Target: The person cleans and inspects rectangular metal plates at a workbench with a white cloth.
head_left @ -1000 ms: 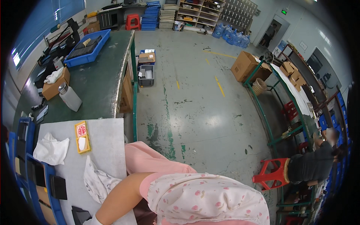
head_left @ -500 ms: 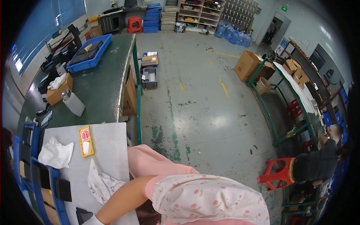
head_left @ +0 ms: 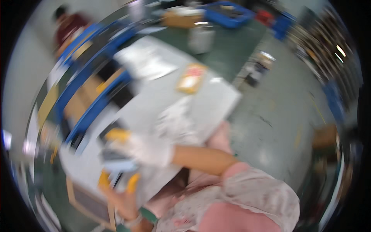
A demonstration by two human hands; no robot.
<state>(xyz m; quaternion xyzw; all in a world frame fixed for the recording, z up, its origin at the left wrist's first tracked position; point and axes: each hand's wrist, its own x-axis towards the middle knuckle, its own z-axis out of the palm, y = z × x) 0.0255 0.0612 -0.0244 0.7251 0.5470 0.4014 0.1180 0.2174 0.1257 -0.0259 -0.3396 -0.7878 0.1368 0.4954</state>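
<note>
Motion blur smears the view. My right hand (head_left: 141, 149), in a white glove with a yellow-covered fingertip, lies over a flat dark grey piece (head_left: 112, 155), fingers closed on it. Along the near side of that piece runs a pale blue, shiny face (head_left: 120, 166). My left hand (head_left: 121, 193), with yellow covers on thumb and finger, grips this near side at its two edges. A thin dark line shows between these two fingers; what it is I cannot make out. Beyond my right hand lies a crumpled, dark-marked white cloth (head_left: 176, 121) on the pale grey mat (head_left: 220, 102).
Blue trays (head_left: 83, 104) with dark pieces and cardboard dividers line the mat's left side. A yellow-edged box (head_left: 192, 78), a white cloth (head_left: 145, 62) and a bottle (head_left: 201, 38) stand farther off. A wood-framed panel (head_left: 91, 203) is at lower left. Another person (head_left: 71, 33) is beyond the trays.
My view has swung left, so the bench and trays now fill the middle. Both hands show now; before, only part of my gloved right hand appeared at the lower edge near a dark piece.
</note>
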